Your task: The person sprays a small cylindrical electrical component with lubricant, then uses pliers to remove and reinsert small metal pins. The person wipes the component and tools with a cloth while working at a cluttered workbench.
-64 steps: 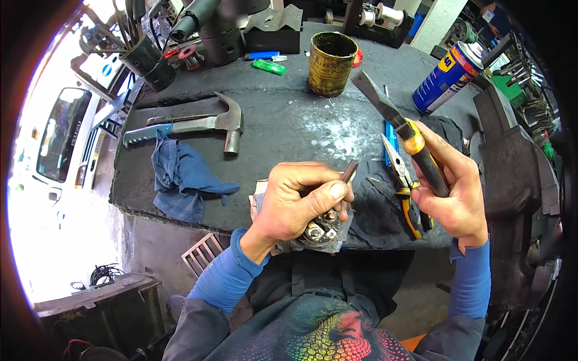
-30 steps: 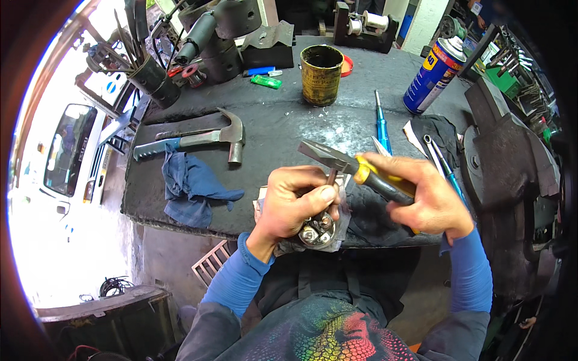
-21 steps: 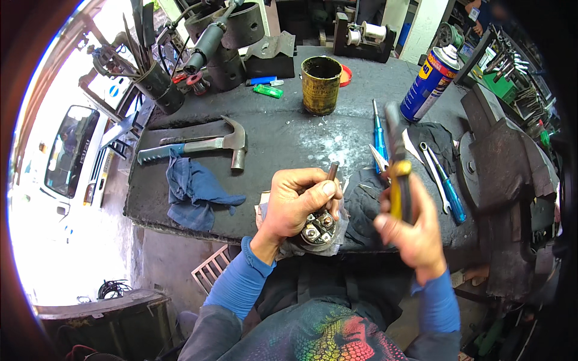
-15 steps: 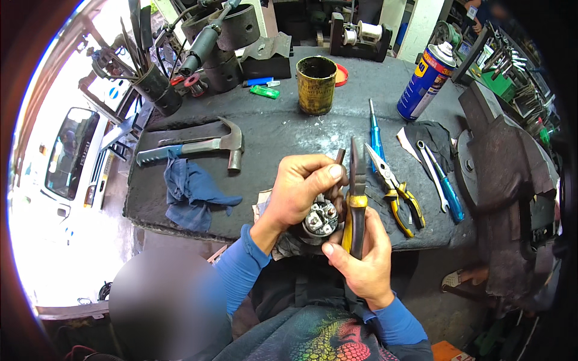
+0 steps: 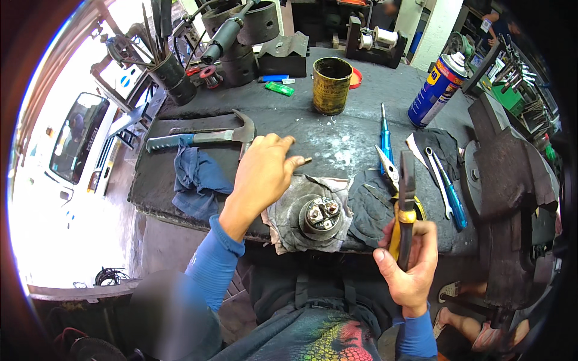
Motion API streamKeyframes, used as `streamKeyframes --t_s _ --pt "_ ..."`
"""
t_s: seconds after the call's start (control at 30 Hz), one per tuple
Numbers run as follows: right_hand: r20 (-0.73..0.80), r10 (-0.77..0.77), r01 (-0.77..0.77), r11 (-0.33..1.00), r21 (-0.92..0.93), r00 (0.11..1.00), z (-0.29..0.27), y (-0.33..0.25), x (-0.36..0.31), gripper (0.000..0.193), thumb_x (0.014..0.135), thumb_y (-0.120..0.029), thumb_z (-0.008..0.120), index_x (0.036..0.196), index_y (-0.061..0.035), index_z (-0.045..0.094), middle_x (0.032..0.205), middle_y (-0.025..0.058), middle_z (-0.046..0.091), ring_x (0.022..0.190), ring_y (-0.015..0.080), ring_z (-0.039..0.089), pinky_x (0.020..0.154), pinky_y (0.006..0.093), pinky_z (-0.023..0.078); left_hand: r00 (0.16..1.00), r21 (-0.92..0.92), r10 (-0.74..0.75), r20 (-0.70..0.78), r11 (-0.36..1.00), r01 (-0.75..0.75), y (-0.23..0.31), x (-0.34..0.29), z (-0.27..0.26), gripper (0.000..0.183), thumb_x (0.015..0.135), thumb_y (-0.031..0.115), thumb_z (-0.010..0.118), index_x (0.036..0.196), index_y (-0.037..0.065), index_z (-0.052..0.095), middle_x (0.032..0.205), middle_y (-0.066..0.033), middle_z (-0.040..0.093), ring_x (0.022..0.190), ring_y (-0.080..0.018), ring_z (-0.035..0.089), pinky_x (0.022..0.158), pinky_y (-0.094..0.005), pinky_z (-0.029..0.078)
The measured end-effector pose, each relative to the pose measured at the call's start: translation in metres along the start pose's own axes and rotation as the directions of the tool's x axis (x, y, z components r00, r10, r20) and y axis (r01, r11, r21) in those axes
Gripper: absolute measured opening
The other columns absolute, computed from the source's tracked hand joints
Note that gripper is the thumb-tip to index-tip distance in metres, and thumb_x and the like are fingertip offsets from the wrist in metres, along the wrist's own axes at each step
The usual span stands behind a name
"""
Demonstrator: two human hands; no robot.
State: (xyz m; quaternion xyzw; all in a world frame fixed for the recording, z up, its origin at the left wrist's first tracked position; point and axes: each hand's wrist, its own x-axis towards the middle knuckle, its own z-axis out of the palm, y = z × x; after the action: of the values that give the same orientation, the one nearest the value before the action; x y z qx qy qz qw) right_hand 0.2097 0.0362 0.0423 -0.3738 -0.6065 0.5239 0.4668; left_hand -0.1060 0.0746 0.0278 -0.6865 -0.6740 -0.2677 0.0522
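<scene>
My left hand (image 5: pixel 262 171) is over the left-centre of the bench, right of the hammer (image 5: pixel 244 129). A small brown stub (image 5: pixel 307 160) juts out by its thumb tip; the fingers beneath are hidden, but it seems held there. My right hand (image 5: pixel 412 265) is wrapped round the yellow-and-black handles of pliers (image 5: pixel 407 189), their dark jaws pointing up. Between the hands stands a round metal part (image 5: pixel 323 218) with bolt terminals on top, resting on a stained cloth (image 5: pixel 283 207) at the bench's near edge. Neither hand touches it. Long-nose pliers (image 5: pixel 390 171) lie partly hidden behind the held pliers.
A blue rag (image 5: pixel 198 180) lies at left. Farther back stand a grimy yellow can (image 5: pixel 332 87) and a blue spray can (image 5: pixel 435 93). On the right are a blue screwdriver (image 5: pixel 384 135), a spanner (image 5: pixel 442 186) and a large vise (image 5: pixel 506 192). Behind is a green lighter (image 5: pixel 279 89).
My left hand has moved left, away from the round part, with the small stub. My right hand has carried the pliers to the right. The round part now shows uncovered on the cloth.
</scene>
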Motion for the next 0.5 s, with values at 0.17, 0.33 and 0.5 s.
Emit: streamKeyframes --t_s 0.17,0.33,0.5 --pt "0.122 0.082 0.014 0.777 -0.630 0.989 -0.023 -0.023 -0.007 0.044 0.079 0.004 0.071 0.123 0.0020 0.066 0.138 0.0246 0.063 0.131 0.0388 0.061 0.114 0.0460 0.045 0.953 -0.881 -0.121 0.276 0.365 0.301 0.025 -0.052 -0.051 0.062 0.097 0.047 0.078 0.140 0.003 0.065 0.130 -0.0136 0.070 0.123 -0.0254 0.065 0.112 -0.0434 0.050" --pt "0.223 0.223 -0.019 0.747 -0.665 0.949 -0.074 -0.017 -0.035 0.050 0.097 -0.004 0.076 0.143 0.0067 0.061 0.136 0.0222 0.067 0.123 0.0329 0.064 0.107 0.0434 0.049 0.987 -0.787 -0.144 0.074 0.599 0.147 0.099 -0.102 0.016 0.108 0.064 0.026 0.098 0.155 -0.001 0.045 0.149 -0.0248 0.056 0.144 -0.0425 0.050 0.123 -0.0493 0.037" --pt "0.438 -0.061 0.370 0.646 -0.668 0.897 -0.045 -0.017 -0.021 0.048 0.098 -0.012 0.072 0.140 0.0069 0.061 0.138 0.0275 0.062 0.127 0.0435 0.061 0.109 0.0498 0.047 0.958 -0.799 -0.275 0.081 0.557 0.227 0.097 -0.096 0.030 0.075 0.070 0.019 0.092 0.135 0.006 0.057 0.123 -0.0205 0.065 0.123 -0.0420 0.062 0.112 -0.0496 0.045"
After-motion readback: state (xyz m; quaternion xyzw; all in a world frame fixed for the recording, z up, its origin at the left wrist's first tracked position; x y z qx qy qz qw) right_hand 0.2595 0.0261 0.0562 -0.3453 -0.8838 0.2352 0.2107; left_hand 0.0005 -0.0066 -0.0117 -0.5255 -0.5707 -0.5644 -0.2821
